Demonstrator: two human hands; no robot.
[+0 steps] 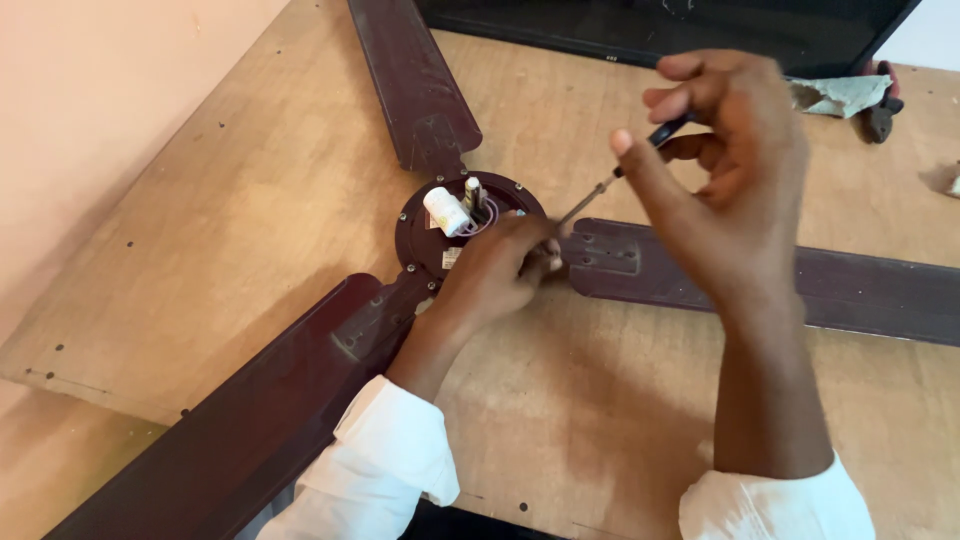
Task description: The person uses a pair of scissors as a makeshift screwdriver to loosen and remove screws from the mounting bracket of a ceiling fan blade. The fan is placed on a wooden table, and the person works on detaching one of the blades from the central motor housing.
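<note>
1. A worn plywood table fills the view, set against a pale peach wall at 9 o'clock, with a dark framed panel along the 12 o'clock edge.
2. Flat on it lies a dark brown ceiling fan, its round hub near centre and three blades running out: one blade to 12 o'clock, one to 7 o'clock, one to 3 o'clock.
3. On the hub sit a white cylindrical capacitor and a short metal shaft, just beside each other.
4. Left hand rests on the hub's 4 o'clock rim, fingers curled narrow around the screwdriver's tip; what they pinch is hidden.
5. Right hand hovers above the 3 o'clock blade, thumb and fingers closed on the dark handle of a slim screwdriver, shaft slanting down toward 8 o'clock.
6. Both wrists show white cuffs.
7. At 2 o'clock, well apart, a crumpled cloth.
</note>
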